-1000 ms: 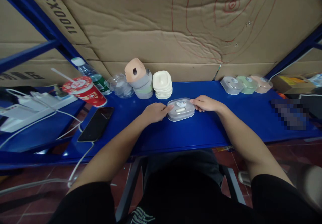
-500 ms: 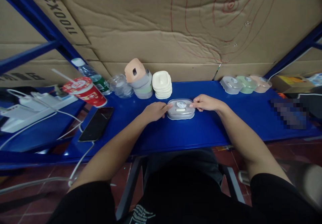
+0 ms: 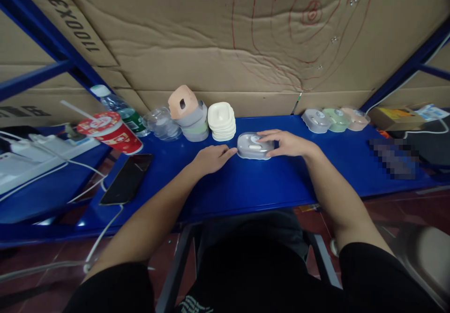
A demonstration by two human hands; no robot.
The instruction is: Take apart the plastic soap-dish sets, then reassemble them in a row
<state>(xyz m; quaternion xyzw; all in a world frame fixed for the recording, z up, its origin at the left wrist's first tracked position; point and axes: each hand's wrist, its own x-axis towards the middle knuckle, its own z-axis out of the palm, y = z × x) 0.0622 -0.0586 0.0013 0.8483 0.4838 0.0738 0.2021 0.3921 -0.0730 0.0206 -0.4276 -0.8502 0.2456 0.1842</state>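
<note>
A small grey plastic box [image 3: 247, 151] with a clear lid and a round label lies on the blue table in front of me. My right hand [image 3: 284, 143] grips it from the right, fingers over the top and thumb at the front edge. At the box's left end is my left hand [image 3: 213, 158], its thumb stretched out to the edge and the other fingers loosely bent; whether the thumb tip touches is hard to tell. Behind stand a stack of cream lid-like pieces [image 3: 222, 122], a stack of peach, grey and green shells [image 3: 191, 118], and clear covers [image 3: 163, 123].
Three lidded boxes, grey [image 3: 316, 122], green [image 3: 336, 120] and peach [image 3: 355, 119], form a row at the back right. Left are a red paper cup [image 3: 121, 137], a water bottle [image 3: 126, 116], a phone [image 3: 127, 179] and a white power strip [image 3: 45, 163]. Cardboard [image 3: 176, 32] walls the back.
My left hand has come off its pinch on the box's left end. The right hand has shifted from pinching the right end to spreading over the top. The view has turned slightly right.
</note>
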